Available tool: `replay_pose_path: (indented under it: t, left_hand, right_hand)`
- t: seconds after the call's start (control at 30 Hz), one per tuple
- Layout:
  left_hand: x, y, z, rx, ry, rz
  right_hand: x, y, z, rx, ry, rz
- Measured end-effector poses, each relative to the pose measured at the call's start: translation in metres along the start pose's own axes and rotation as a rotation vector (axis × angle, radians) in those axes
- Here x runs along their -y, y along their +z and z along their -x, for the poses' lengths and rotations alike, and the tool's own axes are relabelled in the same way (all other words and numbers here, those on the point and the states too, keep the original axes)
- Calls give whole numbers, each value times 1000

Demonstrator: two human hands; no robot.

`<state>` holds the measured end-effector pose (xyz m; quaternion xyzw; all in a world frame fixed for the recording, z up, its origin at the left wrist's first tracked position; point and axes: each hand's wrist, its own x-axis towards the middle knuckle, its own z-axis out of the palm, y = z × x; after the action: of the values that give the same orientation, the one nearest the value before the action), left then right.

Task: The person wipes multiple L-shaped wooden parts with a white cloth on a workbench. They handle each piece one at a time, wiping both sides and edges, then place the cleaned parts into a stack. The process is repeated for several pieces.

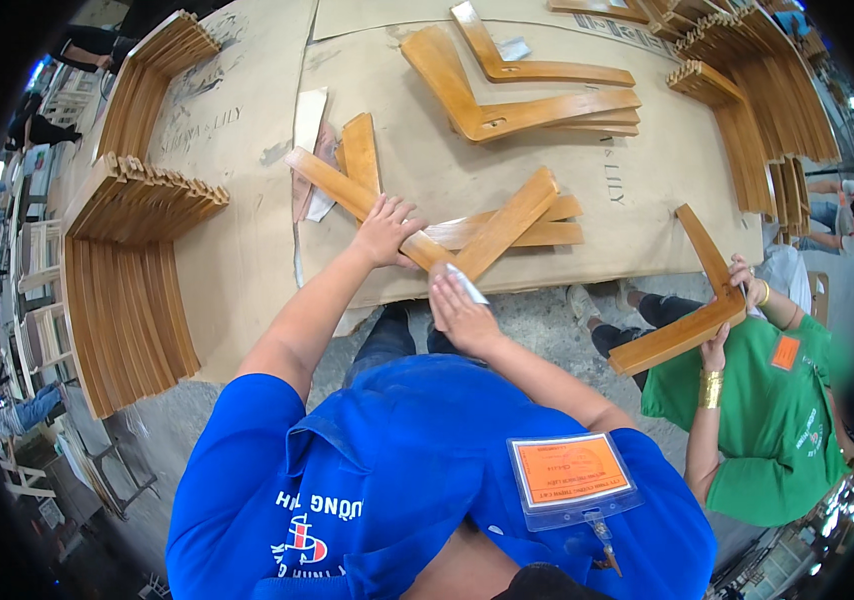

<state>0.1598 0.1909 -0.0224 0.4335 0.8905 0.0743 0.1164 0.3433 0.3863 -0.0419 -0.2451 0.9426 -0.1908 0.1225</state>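
Left fingers (403, 212) clasped over smooth wooden bar (332, 184), right fingers (443, 294) round white, perhaps papery sheet (469, 286)

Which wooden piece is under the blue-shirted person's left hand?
The slanting piece: left hand across it, right hand with white pad at its lower right. Other pieces are loose, stacked, or held by someone in green.

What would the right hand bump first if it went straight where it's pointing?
Probably the left hand, resting on the wood just ahead of the right hand, though one picture makes depth hard to judge.
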Motion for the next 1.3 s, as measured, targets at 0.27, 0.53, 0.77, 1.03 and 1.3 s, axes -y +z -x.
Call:
replay_pose_path:
  t: [0.27,0.53,0.77,1.03,1.3]
  left_hand:
    - [3,-1,-2,-15,-20,89]
    - [117,-16,16,-133,-191,242]
    - [252,-8,47,-370,-987,357]
    - [225,-3,35,-581,-908,1733]
    - [219,-11,29,-524,-1015,1620]
  right_hand:
    - [11,-7,-54,-170,195,-44]
    - [23,-13,-47,-189,223,-73]
    - [32,-3,-120,-332,168,-11]
    - [33,3,-79,-492,224,45]
    - [38,1,-182,-356,124,-51]
